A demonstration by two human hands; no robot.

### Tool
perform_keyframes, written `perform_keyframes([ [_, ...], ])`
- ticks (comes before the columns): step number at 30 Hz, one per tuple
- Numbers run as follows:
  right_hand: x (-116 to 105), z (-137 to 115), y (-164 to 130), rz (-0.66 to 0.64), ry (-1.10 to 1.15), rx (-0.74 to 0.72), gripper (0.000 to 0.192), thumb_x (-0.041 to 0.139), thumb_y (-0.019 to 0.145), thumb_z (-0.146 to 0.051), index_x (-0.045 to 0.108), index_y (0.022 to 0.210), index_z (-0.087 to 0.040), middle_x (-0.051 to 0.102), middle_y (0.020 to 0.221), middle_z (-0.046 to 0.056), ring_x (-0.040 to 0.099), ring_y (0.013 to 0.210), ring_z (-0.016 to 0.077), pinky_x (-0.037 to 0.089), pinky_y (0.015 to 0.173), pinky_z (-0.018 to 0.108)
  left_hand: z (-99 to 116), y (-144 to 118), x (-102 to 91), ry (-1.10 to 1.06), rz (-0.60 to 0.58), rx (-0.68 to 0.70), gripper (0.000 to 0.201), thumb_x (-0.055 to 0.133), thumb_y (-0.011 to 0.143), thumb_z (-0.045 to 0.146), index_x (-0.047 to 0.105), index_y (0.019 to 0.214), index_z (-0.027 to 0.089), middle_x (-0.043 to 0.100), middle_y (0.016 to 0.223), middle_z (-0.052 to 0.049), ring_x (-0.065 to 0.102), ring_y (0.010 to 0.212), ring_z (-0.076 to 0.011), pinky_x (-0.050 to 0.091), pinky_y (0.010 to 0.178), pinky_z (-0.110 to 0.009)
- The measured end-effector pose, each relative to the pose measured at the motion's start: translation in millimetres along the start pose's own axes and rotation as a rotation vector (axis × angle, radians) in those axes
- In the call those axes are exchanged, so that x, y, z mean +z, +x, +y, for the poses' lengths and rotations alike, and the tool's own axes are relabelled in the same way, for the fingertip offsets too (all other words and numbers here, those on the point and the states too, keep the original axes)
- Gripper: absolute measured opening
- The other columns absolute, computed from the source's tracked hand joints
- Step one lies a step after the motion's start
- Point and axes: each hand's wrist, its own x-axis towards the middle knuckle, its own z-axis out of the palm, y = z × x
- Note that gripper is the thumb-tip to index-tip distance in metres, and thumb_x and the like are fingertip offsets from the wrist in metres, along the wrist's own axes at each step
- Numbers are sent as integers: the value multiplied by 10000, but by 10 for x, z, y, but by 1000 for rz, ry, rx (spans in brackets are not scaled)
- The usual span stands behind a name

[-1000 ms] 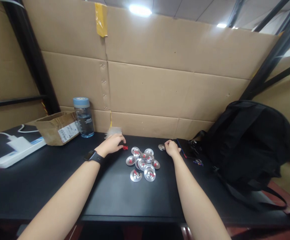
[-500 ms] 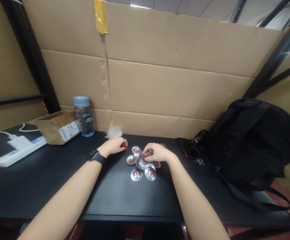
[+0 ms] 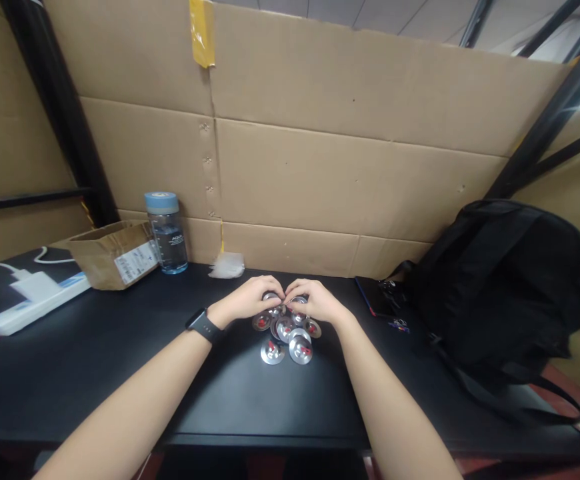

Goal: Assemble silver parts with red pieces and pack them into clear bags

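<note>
Several small silver cymbals [image 3: 301,349], domed discs with red bits at their centres, lie in a loose, overlapping cluster on the black table. My left hand [image 3: 257,297], with a dark watch on the wrist, reaches over the far left of the cluster. Its fingers are pinched, and what they hold is hidden. From the other side comes my right hand [image 3: 315,300], fingers curled at the rim of a cymbal under them. The fingertips of both hands meet above the far part of the cluster. One cymbal [image 3: 273,351] lies at the near left, apart from the fingers.
At the left are a white power strip [image 3: 35,303] with a charger, an open paper bag [image 3: 105,257] and a blue-capped water bottle [image 3: 167,233]. Clear plastic [image 3: 227,265] lies by the cardboard wall [image 3: 290,167]. A black backpack [image 3: 505,300] and a dark flat item [image 3: 374,295] with keys stand right.
My left hand has moved right from beside the cluster, where it pinched a small red piece, to meet my right hand. The red piece is now out of sight. My right hand has barely moved.
</note>
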Motion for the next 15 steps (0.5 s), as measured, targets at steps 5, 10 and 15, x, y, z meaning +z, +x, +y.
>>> perform_keyframes([
  [5, 19, 5, 12, 24, -6, -25, 169, 744, 828, -169, 815, 919, -292, 729, 1048, 15, 679, 978, 180, 499, 924, 307, 17, 0, 58, -30, 25, -8, 170, 640, 927, 324, 741, 1022, 227, 686, 1069, -62, 645, 994, -198, 494, 916, -303],
  [10, 48, -1, 21, 27, 7, -15, 166, 744, 836, -176, 815, 930, -293, 725, 1031, 16, 679, 957, 175, 504, 894, 294, -78, -6, 116, -35, 30, 7, 168, 619, 941, 322, 725, 1029, 227, 665, 1100, -69, 627, 1022, -200, 485, 923, -306],
  [15, 92, -12, 23, 16, 35, -17, 119, 734, 849, -198, 800, 926, -260, 735, 1017, 21, 678, 961, 175, 491, 908, 288, -142, -15, 159, 52, -19, 7, 143, 570, 974, 311, 676, 959, 217, 658, 1115, -55, 590, 1070, -204, 454, 950, -325],
])
